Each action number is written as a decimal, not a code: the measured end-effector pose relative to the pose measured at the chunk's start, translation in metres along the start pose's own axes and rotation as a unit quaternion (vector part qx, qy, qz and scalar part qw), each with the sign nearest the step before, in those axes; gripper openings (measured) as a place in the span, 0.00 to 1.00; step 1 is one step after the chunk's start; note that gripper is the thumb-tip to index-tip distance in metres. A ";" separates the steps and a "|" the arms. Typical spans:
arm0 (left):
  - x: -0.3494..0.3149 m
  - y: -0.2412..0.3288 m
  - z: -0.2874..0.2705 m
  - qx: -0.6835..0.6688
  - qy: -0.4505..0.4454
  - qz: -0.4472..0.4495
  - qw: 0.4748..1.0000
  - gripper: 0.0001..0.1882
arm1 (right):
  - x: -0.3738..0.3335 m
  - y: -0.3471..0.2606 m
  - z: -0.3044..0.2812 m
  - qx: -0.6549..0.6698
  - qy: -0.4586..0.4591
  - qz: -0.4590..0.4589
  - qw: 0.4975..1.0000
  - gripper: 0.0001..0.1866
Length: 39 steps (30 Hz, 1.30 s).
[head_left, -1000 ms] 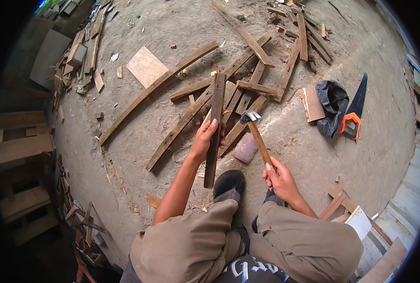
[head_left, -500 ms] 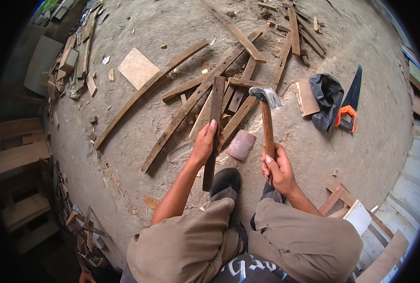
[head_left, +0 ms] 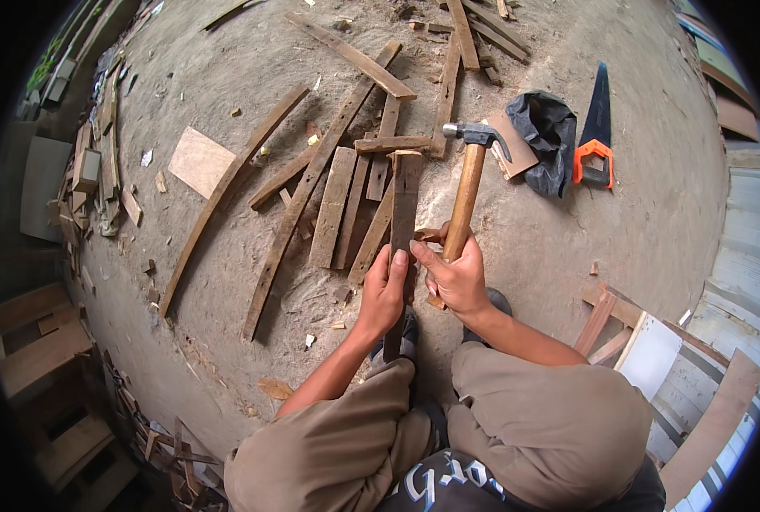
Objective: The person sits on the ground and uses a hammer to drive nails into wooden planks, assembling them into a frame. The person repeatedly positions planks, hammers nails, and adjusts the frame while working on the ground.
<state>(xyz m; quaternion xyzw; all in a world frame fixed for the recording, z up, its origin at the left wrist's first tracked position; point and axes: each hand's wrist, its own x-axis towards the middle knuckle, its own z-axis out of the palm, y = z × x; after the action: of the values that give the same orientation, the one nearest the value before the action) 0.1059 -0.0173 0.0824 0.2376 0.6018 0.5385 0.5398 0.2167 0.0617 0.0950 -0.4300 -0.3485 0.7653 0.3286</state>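
My left hand (head_left: 386,292) is closed around a short dark wooden plank (head_left: 404,200), which points away from me between my knees. In my right hand (head_left: 457,277) is a claw hammer (head_left: 465,192) with a wooden handle, held with its head up and its claw to the right. The right thumb and fingertips come up against the plank's right edge, close beside my left thumb. Beyond the plank, several loose wooden strips (head_left: 333,205) lie on the ground, one short strip (head_left: 393,143) across others.
At right lie a black plastic bag (head_left: 544,141) and a handsaw (head_left: 597,128) with an orange handle. Long battens (head_left: 226,196) and a square plywood piece (head_left: 199,162) lie on the left. Scrap wood lines the far left; boards (head_left: 649,354) lie near my right knee.
My right hand has moved left with the hammer, up to the plank. The hammer has turned so its claw faces right. The view has shifted.
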 end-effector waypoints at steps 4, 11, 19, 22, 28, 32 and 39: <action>-0.003 -0.005 0.004 0.013 0.014 0.004 1.000 0.16 | 0.003 0.000 -0.002 0.019 0.008 -0.012 1.000 0.20; -0.002 -0.006 -0.002 0.015 0.090 -0.003 0.996 0.18 | 0.007 0.006 -0.022 -0.029 -0.052 0.020 0.998 0.17; 0.016 0.013 -0.043 -0.079 0.111 -0.072 0.988 0.30 | 0.013 -0.010 -0.046 -0.457 -0.030 -0.073 0.886 0.18; 0.016 0.016 -0.039 -0.089 0.093 -0.067 0.989 0.30 | 0.007 -0.007 -0.047 -0.405 -0.054 -0.049 0.912 0.22; 0.026 0.016 -0.053 -0.055 0.114 -0.049 0.991 0.30 | -0.008 -0.029 -0.043 -0.271 -0.166 0.142 0.937 0.27; 0.033 0.006 -0.085 0.148 0.100 0.028 0.983 0.25 | -0.010 -0.057 -0.050 -0.262 -0.271 0.259 0.889 0.27; 0.034 0.020 -0.095 0.331 -0.036 0.099 0.938 0.20 | -0.006 -0.071 -0.064 -0.202 -0.375 0.383 0.820 0.28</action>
<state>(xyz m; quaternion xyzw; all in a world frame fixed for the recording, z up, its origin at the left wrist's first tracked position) 0.0033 -0.0187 0.0716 0.4801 0.6999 0.3509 0.3958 0.2899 0.1115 0.1305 -0.2655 -0.3982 0.8442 -0.2413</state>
